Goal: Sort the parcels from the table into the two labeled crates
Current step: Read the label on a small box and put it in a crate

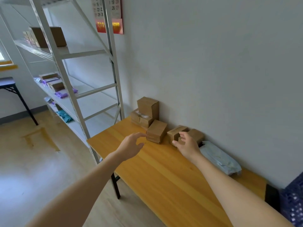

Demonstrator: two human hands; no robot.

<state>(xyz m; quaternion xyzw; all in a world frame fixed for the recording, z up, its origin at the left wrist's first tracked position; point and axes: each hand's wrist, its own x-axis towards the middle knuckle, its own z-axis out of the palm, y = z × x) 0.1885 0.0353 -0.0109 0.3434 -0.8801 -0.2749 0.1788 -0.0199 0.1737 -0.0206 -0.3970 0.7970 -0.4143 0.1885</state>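
Now left hand (pixel 131 145) hovers beside upright brown cardboard box (pixel 156 131), right hand (pixel 186 145) over smaller brown cardboard box (pixel 175 132); fingers (pixel 139 134) spread wide, empty. Best grip opposite faces squarely.

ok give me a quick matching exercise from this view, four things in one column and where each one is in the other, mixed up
Things
1 grey poly mailer
2 red calendar
3 blue crate
4 purple mailer

Places
a on the metal shelf rack
b lying on the wooden table, against the wall
c hanging on the wall
d past the table's right end, at the edge of the view

Pairs: 1-b, 2-c, 3-d, 4-a
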